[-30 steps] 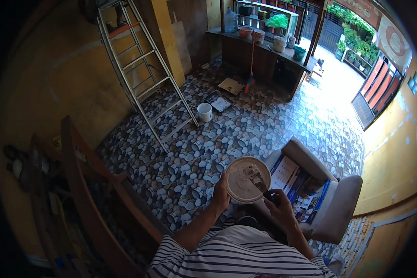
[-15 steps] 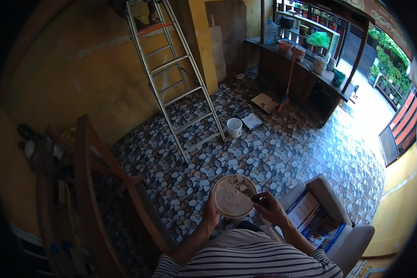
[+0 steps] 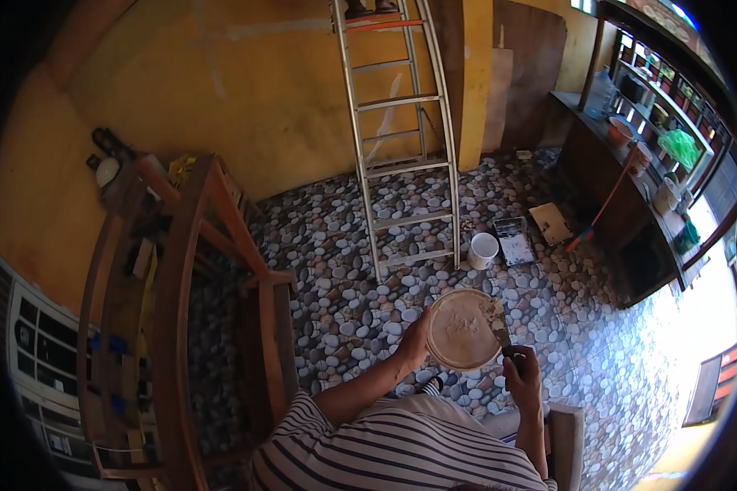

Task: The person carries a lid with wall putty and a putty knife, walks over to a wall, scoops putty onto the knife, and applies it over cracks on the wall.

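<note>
My left hand (image 3: pixel 415 340) is closed on the left edge of a round beige lid (image 3: pixel 454 348), which I hold in front of my body. Pale paste lies on its face, with rougher clumps toward the upper right. In my right hand (image 3: pixel 522 378), the fingers are wrapped round the dark handle of a putty knife (image 3: pixel 500 334). Its blade is at the lid's right edge, by the clumps of paste; whether it touches them I cannot tell.
A metal ladder (image 3: pixel 405 170) stands ahead, a person's feet (image 3: pixel 370 10) on it near the top. Beyond the lid are a white bucket (image 3: pixel 483 250) and a paint tray (image 3: pixel 514 242). A wooden frame (image 3: pixel 176 315) stands at left, a cluttered counter (image 3: pixel 585 123) at right.
My view has turned left, so the ladder, bucket and counter sit farther right and the chair is mostly out of view. Both hands still hold the lid and putty knife.
</note>
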A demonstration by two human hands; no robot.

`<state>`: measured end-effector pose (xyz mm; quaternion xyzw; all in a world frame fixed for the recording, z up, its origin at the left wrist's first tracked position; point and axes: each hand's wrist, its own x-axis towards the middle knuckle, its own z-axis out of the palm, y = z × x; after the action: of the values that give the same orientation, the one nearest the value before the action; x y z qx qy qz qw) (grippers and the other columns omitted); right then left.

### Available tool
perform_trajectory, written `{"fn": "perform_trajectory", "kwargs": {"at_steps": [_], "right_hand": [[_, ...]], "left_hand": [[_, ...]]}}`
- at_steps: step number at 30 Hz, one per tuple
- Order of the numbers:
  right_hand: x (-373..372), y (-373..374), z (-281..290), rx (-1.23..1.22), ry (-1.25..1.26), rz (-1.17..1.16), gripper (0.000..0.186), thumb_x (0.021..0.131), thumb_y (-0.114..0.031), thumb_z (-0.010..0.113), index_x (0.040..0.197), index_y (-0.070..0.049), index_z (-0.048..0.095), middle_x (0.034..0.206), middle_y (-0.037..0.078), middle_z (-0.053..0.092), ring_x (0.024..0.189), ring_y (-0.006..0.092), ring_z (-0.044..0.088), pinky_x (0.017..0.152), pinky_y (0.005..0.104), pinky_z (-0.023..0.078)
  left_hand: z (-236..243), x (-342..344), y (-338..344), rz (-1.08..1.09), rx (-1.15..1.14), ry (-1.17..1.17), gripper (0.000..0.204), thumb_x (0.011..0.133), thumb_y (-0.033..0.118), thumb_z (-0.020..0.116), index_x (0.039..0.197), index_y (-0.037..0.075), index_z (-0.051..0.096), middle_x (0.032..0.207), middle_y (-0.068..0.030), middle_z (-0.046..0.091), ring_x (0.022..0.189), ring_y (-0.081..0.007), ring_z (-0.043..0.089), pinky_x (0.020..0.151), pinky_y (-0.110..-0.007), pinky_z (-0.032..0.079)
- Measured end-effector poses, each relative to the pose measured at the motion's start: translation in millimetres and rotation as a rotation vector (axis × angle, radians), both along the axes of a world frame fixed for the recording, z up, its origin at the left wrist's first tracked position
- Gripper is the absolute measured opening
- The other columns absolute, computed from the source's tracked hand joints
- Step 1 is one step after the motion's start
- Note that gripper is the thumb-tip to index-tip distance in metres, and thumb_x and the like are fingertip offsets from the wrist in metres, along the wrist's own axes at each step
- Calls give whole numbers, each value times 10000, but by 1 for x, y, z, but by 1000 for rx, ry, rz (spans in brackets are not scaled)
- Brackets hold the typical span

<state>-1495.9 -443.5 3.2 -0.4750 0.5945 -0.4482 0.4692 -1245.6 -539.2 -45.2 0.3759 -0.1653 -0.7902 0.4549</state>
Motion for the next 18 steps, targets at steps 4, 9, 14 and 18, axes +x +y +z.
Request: {"fn": "perform_trajectory", "kwargs": {"at_steps": [4,9,14,18], "right_hand": [[-12,-27,-4,-37,61,39,250,964,-104,632,1185,-15,555,696,-5,565,549,56,487,487,235,385],[-20,-45,7,30,2,8,237,981,-129,620,1186,-28,557,696,-3,567,522,36,457,455,212,360],[-38,-56,-3,44,-7,-11,238,992,-149,610,1191,-33,546,691,-4,558,505,32,455,431,201,349],[-57,-67,-9,76,-15,-51,244,996,-160,608,1191,-32,536,686,-8,547,501,34,449,426,201,347]], "left_hand": [[-13,-6,-18,4,2,4,549,1075,451,348,1435,52,457,1417,-117,538,1307,-224,523,1103,-391,420],[-18,-22,-35,8,35,33,555,1076,446,348,1439,39,453,1416,-124,539,1306,-223,526,1109,-395,416],[-31,-44,-60,-53,-17,-20,602,1067,499,321,1445,47,446,1393,-118,558,1273,-213,558,1071,-389,454],[-20,-67,-83,-77,88,-2,572,1074,459,343,1433,30,460,1412,-133,541,1299,-232,532,1111,-404,412]]}}
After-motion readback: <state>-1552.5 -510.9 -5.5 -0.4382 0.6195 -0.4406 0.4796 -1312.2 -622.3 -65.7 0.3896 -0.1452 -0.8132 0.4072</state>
